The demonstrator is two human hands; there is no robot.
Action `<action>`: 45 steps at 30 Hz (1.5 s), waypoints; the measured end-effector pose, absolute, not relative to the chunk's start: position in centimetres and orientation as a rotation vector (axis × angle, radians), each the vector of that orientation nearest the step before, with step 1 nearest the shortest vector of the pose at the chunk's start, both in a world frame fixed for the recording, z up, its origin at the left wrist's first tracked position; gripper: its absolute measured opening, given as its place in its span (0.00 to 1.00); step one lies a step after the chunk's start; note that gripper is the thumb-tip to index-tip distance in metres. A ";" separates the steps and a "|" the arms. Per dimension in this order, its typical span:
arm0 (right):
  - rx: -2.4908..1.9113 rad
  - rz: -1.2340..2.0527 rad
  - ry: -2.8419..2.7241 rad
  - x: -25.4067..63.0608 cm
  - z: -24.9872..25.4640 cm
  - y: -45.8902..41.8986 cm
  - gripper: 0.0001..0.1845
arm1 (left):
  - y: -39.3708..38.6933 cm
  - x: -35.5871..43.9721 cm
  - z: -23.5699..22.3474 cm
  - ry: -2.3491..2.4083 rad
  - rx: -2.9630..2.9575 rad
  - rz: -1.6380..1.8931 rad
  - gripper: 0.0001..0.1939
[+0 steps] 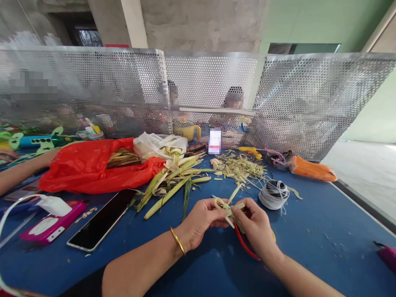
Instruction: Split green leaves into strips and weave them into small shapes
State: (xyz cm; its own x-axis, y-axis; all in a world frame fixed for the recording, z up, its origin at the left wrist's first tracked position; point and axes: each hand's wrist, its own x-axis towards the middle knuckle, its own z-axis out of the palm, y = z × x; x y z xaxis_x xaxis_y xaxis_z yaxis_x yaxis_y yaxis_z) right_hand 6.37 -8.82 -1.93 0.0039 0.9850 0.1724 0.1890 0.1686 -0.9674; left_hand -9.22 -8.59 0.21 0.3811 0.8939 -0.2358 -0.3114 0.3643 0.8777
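Note:
Between my two hands is a small woven piece of pale green husk strips (pixel 228 205), with loose ends sticking out. My left hand (pixel 202 218), with a gold bangle at the wrist, pinches its left side. The thumb and fingers of my right hand (pixel 255 225) are closed on its right side. Below the hands, a red-handled tool (pixel 246 246) lies on the blue table, mostly hidden by my right hand. A spool of whitish string (pixel 274 195) stands just right of the hands. Long green husks (pixel 169 198) lie to the left, and a heap of shredded trimmings (pixel 243 167) lies behind.
A red plastic bag (pixel 83 171) and a white bag (pixel 157 144) hold more husks. Black phone (pixel 103 218) and magenta power bank (pixel 54 220) lie left. An orange packet (pixel 312 169) and yellow-handled tool (pixel 250 152) sit at back. A perforated metal screen (pixel 213 78) closes the far edge; another person's arm (pixel 24 173) reaches in.

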 end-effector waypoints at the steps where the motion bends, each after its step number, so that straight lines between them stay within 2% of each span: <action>1: -1.212 1.035 -1.381 6.3 -2.2 -8.7 0.15 | -8.6 -9.2 0.1 0.838 0.864 0.899 0.19; 6: -1.228 1.188 -1.434 6.1 -2.4 -8.8 0.16 | -8.1 -9.2 -0.3 0.986 0.838 0.988 0.20; 8: -1.274 1.136 -1.517 6.2 -2.0 -9.2 0.16 | -7.8 -9.4 -0.3 1.033 0.802 1.037 0.20; 12: -1.292 0.669 -1.900 6.5 -1.3 -10.3 0.17 | -7.3 -9.7 -0.3 1.097 0.745 1.089 0.21; 17: -0.961 0.121 -2.315 6.8 -0.3 -10.6 0.20 | -7.1 -9.9 -0.3 1.115 0.821 1.125 0.17; 20: -0.747 0.012 -2.436 6.8 0.3 -10.3 0.23 | -7.2 -9.8 -0.4 1.143 0.907 1.115 0.18; 24: -0.698 -0.048 -2.331 7.1 0.7 -9.9 0.17 | -7.6 -9.3 -0.5 1.137 1.055 1.019 0.16; 29: -1.145 0.098 -2.048 7.6 0.1 -9.3 0.11 | -8.5 -8.8 -0.4 1.018 1.205 0.879 0.11; 34: -1.580 0.258 -2.016 7.5 -0.7 -8.8 0.14 | -8.9 -8.7 -0.1 0.947 1.173 0.871 0.13; 41: -1.664 0.394 -1.984 7.0 -0.7 -8.6 0.15 | -9.0 -8.1 -0.7 1.005 1.103 0.936 0.17; 45: -1.547 0.549 -1.960 7.7 0.1 -8.4 0.10 | -8.3 -8.6 -1.0 1.055 0.957 0.979 0.15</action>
